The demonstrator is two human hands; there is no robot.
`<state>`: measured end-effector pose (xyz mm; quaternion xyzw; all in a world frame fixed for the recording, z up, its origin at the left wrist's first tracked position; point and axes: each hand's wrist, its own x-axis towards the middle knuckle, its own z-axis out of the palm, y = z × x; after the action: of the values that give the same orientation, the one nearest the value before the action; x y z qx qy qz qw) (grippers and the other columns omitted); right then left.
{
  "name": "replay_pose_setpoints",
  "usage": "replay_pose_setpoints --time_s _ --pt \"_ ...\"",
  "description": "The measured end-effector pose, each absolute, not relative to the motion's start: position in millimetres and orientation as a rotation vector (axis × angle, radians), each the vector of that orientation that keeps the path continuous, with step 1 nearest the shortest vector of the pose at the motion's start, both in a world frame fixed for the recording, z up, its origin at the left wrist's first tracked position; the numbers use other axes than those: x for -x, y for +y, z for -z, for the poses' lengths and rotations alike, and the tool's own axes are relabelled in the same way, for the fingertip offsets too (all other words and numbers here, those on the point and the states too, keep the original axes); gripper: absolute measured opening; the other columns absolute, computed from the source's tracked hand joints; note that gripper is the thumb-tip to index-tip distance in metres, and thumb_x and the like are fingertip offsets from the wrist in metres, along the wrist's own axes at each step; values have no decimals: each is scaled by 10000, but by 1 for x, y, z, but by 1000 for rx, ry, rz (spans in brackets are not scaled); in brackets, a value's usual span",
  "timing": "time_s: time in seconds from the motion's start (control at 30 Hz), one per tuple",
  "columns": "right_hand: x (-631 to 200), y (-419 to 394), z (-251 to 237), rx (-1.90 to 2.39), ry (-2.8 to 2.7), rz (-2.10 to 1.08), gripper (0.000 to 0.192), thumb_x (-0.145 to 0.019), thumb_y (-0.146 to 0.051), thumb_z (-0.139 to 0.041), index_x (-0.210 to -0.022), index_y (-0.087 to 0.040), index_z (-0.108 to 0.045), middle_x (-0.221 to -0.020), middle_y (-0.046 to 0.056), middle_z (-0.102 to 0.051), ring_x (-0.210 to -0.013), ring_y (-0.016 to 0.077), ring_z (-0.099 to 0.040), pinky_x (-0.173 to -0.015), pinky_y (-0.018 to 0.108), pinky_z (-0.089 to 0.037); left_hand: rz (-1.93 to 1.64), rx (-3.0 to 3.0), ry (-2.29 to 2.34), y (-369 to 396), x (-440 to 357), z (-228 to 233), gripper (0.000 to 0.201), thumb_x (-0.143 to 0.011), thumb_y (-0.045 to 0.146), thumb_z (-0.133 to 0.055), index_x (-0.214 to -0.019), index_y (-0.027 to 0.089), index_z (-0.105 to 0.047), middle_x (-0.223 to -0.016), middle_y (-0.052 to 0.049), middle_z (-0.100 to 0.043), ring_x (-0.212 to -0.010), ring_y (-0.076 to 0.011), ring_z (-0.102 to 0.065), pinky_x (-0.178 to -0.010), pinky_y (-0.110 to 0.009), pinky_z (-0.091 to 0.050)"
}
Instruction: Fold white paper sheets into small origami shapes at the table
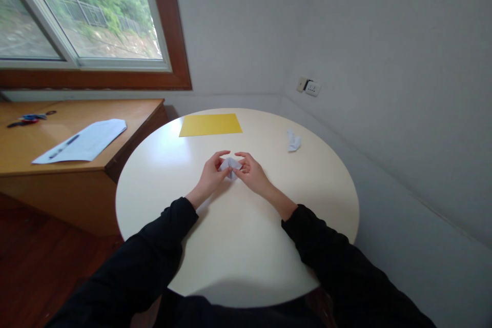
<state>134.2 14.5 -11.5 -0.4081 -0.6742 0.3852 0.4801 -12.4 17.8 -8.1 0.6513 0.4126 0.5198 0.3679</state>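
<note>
Both hands, left point(210, 176) and right point(252, 174), pinch a small white paper point(230, 166), seemingly folded; yellow sheet point(210, 124) at twelve o'clock.

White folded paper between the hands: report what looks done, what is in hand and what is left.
Done: the small white folded paper piece already shows several creases and flaps, and a second white folded paper shape lies apart on the round cream table. In hand: the left hand and right hand pinch the piece over the table. Left: the flat yellow paper sheet lies unfolded.
</note>
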Motion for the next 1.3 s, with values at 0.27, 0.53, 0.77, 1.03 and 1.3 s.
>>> replay_pose_setpoints --time_s 0.27,0.53,0.77,1.03,1.3 --pt "-133 13 11 1012 -1696 -964 454 -658 -194 -628 -1095 -207 -505 -906 25 -632 -663 97 -568 -628 243 -463 -1311 -1668 1044 17 12 6 374 -638 166 -579 -1009 135 -538 -646 27 -540 -589 -101 -505 -538 -218 -403" --pt "-134 16 12 996 -1655 -973 428 -625 -179 -634 -1042 -193 -536 -813 -5 -619 -630 98 -550 -604 237 -454 -1329 -1636 1022 20 12 9 317 -634 196 -617 -943 142 -568 -728 -7 -590 -657 -114 -542 -597 -231 -438" --pt "-136 20 14 960 -1588 -1003 387 -616 -191 -642 -992 -185 -548 -822 15 -623 -698 126 -579 -638 254 -470 -1292 -1565 1030 18 13 5 248 -668 317 -639 -813 115 -631 -763 -61 -648 -686 -152 -574 -658 -283 -453" --pt "-136 20 14 934 -1534 -1052 370 -619 -207 -643 -972 -182 -537 -815 15 -625 -731 134 -592 -648 257 -469 -1284 -1558 1057 20 15 5 250 -685 372 -621 -730 126 -629 -703 -39 -630 -642 -134 -549 -637 -270 -428" --pt "-135 15 8 917 -1511 -1111 446 -609 -197 -650 -1032 -185 -508 -722 -20 -595 -635 112 -577 -590 236 -455 -1314 -1553 1094 21 15 6 222 -680 350 -616 -674 128 -607 -647 -24 -608 -598 -123 -535 -602 -260 -416"
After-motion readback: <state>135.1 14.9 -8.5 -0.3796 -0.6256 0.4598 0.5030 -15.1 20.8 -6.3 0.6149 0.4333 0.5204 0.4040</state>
